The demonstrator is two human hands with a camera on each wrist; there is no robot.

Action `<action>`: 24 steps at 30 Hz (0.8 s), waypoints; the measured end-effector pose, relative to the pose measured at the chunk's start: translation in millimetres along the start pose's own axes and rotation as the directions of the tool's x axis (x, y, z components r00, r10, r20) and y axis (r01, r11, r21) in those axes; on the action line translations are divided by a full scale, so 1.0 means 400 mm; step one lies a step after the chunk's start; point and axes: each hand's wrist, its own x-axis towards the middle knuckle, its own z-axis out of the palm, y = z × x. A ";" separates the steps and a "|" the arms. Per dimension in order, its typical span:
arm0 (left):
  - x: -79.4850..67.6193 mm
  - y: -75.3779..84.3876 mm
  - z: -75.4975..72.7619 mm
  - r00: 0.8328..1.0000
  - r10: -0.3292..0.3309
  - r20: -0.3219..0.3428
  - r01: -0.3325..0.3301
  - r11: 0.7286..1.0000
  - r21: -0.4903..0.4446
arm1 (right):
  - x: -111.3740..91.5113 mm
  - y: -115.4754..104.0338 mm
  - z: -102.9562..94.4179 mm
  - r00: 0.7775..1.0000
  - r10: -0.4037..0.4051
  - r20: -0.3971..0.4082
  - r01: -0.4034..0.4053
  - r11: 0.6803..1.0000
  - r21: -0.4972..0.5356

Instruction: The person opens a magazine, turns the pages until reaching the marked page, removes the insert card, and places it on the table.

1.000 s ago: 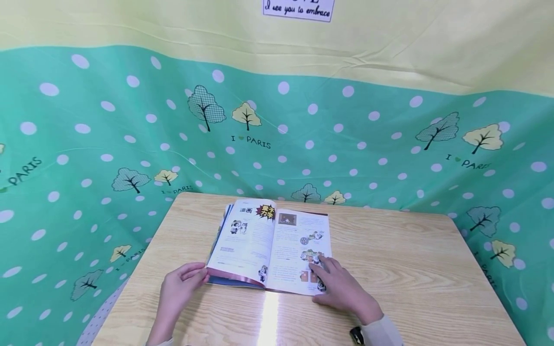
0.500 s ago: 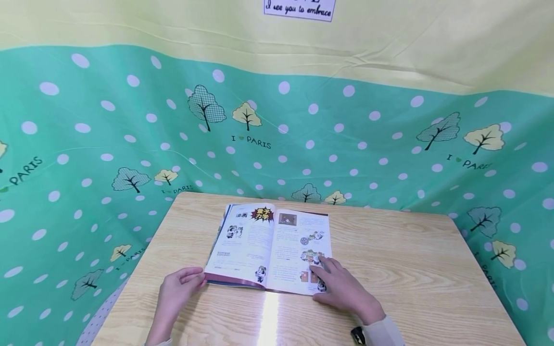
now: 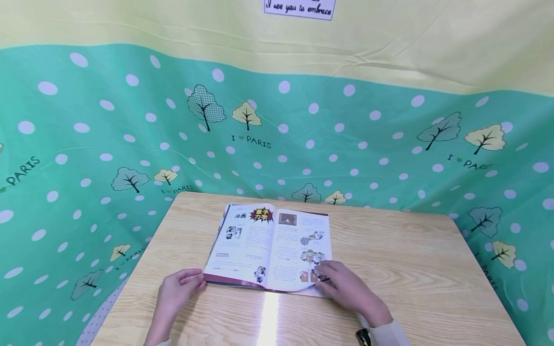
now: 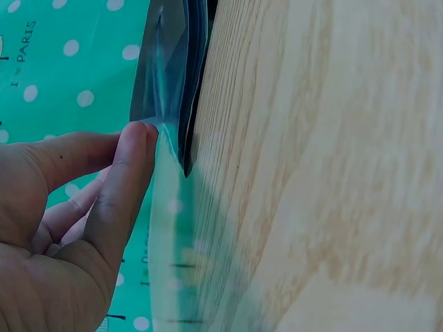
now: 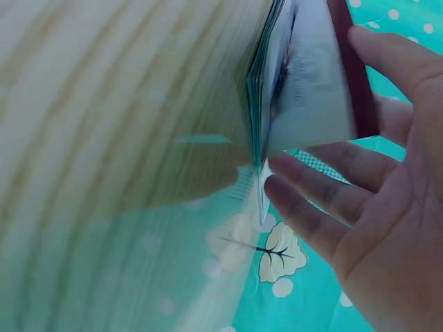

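An open magazine (image 3: 246, 245), with panda cartoons and printed text on white pages, lies on the wooden table. At its lower left corner my left hand (image 3: 179, 288) pinches the edge of a page between thumb and fingers. The left wrist view shows the left fingertips (image 4: 142, 131) on the raised dark side of that page. My right hand (image 3: 348, 290) is at the lower right corner, where the right page (image 5: 315, 83) curls up off the sheets below. Thumb and index finger hold the page's dark red edge, while the other fingers stretch out beneath it.
The table (image 3: 398, 259) extends to the right and in front of the magazine. A green dotted curtain (image 3: 372, 158) with tree prints hangs right behind the table and along both sides. Light reflects in a bright strip on the tabletop below the spine.
The left page has come down flatter as my left hand lowered slightly. My right hand, earlier resting on the right page, has shifted and lifted its lower corner.
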 end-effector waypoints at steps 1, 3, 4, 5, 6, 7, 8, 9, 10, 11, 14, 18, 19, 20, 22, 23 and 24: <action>-0.001 0.000 -0.001 1.000 0.002 0.003 -0.002 1.000 -0.001 | -0.001 0.001 0.001 1.000 0.002 -0.027 -0.002 1.000 0.002; -0.003 -0.001 -0.002 1.000 0.004 0.008 -0.004 1.000 0.000 | -0.003 0.004 0.002 0.997 0.008 -0.078 -0.008 1.000 0.000; -0.004 -0.001 -0.003 1.000 0.004 0.011 -0.004 1.000 0.001 | -0.003 0.004 0.001 0.995 0.013 -0.103 -0.013 1.000 0.000; -0.006 -0.001 -0.003 1.000 0.004 0.013 -0.004 1.000 0.000 | -0.004 0.005 0.001 0.992 0.016 -0.128 -0.017 1.000 -0.002; -0.006 0.000 -0.003 1.000 0.005 0.015 -0.005 1.000 -0.001 | -0.004 0.007 0.000 0.989 0.023 -0.149 -0.023 1.000 -0.004; -0.008 0.001 -0.004 1.000 0.006 0.015 -0.006 1.000 0.000 | -0.005 0.008 0.000 0.985 0.027 -0.172 -0.029 1.000 -0.010; -0.008 0.001 -0.004 1.000 0.004 0.013 -0.004 1.000 0.005 | -0.004 0.009 0.000 0.982 0.040 -0.184 -0.043 0.999 -0.015; -0.009 0.002 -0.004 1.000 0.004 0.010 -0.004 1.000 0.011 | -0.003 0.010 0.000 0.979 0.051 -0.196 -0.056 0.998 -0.019; -0.010 0.002 -0.005 1.000 0.004 0.007 -0.004 1.000 0.016 | -0.002 0.011 0.000 0.976 0.064 -0.208 -0.071 0.997 -0.025; -0.010 0.002 -0.006 1.000 0.004 0.005 -0.005 1.000 0.023 | -0.001 0.012 0.001 0.973 0.084 -0.216 -0.092 0.995 -0.027; -0.010 0.002 -0.009 1.000 0.002 -0.002 -0.002 0.999 0.046 | 0.003 0.014 0.000 0.964 0.159 -0.215 -0.169 0.985 -0.032; -0.011 0.000 -0.013 1.000 0.006 -0.003 -0.006 0.998 0.061 | 0.009 0.013 -0.007 0.943 0.252 -0.220 -0.268 0.962 -0.047; -0.011 0.000 -0.014 1.000 0.007 -0.004 -0.006 0.998 0.062 | 0.011 0.012 -0.009 0.937 0.276 -0.216 -0.291 0.956 -0.043; -0.011 0.001 -0.015 1.000 0.008 -0.007 -0.007 0.998 0.065 | 0.013 0.011 -0.011 0.931 0.295 -0.213 -0.310 0.950 -0.039; -0.011 0.002 -0.015 1.000 0.010 -0.012 -0.010 0.998 0.067 | 0.016 0.011 -0.012 0.924 0.322 -0.205 -0.336 0.941 -0.032; -0.010 0.003 -0.015 1.000 0.012 -0.013 -0.011 0.998 0.064 | 0.017 0.010 -0.013 0.923 0.327 -0.201 -0.339 0.941 -0.024; -0.010 0.003 -0.015 1.000 0.012 -0.013 -0.012 0.998 0.060 | 0.018 0.009 -0.013 0.924 0.325 -0.199 -0.335 0.942 -0.014</action>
